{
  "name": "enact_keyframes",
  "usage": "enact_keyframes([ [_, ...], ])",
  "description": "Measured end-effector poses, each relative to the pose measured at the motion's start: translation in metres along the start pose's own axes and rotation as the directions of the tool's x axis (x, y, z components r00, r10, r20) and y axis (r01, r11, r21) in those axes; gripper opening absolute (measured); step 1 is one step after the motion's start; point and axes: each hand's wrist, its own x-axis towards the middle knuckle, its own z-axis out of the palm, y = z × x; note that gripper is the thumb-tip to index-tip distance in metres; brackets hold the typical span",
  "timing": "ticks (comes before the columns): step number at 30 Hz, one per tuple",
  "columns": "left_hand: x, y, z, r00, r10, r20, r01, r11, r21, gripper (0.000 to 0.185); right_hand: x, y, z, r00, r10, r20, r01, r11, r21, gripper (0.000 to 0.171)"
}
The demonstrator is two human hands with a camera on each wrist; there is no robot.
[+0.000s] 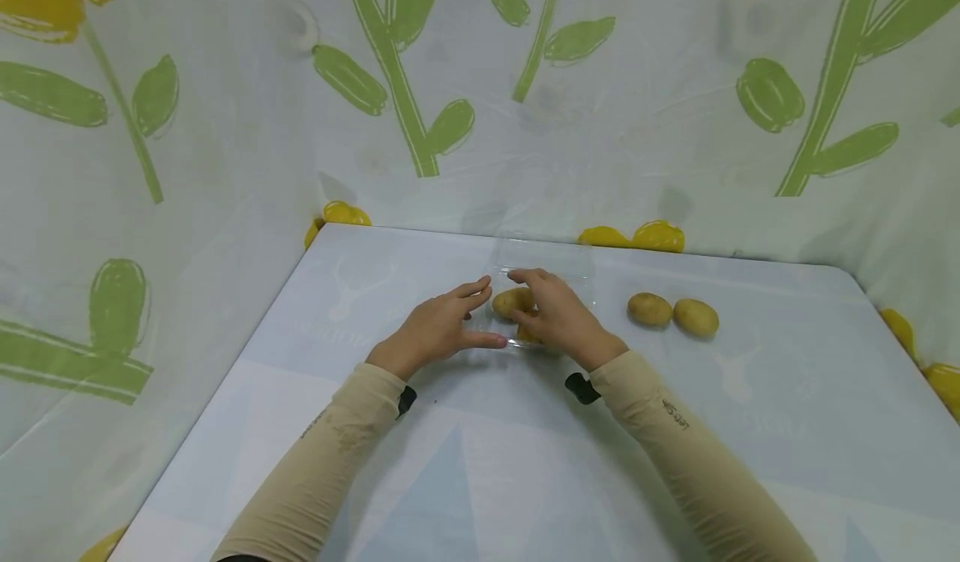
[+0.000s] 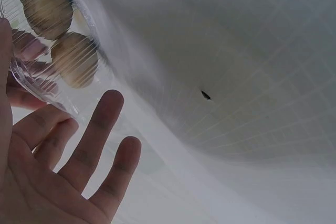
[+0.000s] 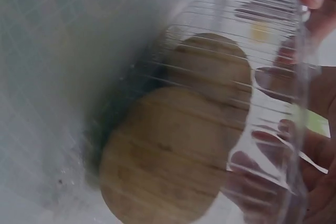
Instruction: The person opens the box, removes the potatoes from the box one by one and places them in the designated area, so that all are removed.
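your right hand (image 1: 558,316) pinches the clear box (image 1: 546,291) holding two potatoes (image 1: 513,302) mid-counter (image 1: 787,429); left hand (image 1: 438,328) fingers lie straight beside it. the thin plastic could buckle and spill them.

A table (image 1: 465,462) draped in a pale blue cloth with faint white deer prints bears a clear plastic box (image 1: 551,274) holding potatoes near its far edge, and two loose potatoes (image 1: 672,313), touching, lie to its right.
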Motion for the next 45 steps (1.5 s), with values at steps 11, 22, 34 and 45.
enact_keyframes([
  [11, 0.0, -0.001, -0.001, 1.0, 0.017, -0.003, -0.017, 1.0, -0.002, 0.097, 0.007, -0.001, 0.013, 0.999, 0.034, 0.012, -0.032, 0.992, -0.126, 0.056],
  [22, 0.0, -0.002, -0.002, 1.0, 0.017, -0.007, -0.017, 1.0, -0.018, 0.096, 0.013, -0.008, 0.016, 0.999, 0.03, 0.04, -0.019, 0.967, -0.254, 0.054],
  [34, 0.001, -0.002, 0.0, 1.0, 0.007, 0.0, -0.007, 1.0, -0.01, 0.097, 0.015, -0.006, 0.017, 1.0, 0.015, 0.022, -0.007, 0.957, -0.291, 0.047],
  [45, 0.0, -0.002, 0.001, 1.0, -0.005, -0.008, 0.005, 1.0, -0.02, 0.097, 0.012, -0.001, 0.016, 0.998, 0.065, -0.018, -0.067, 0.987, -0.148, 0.045],
])
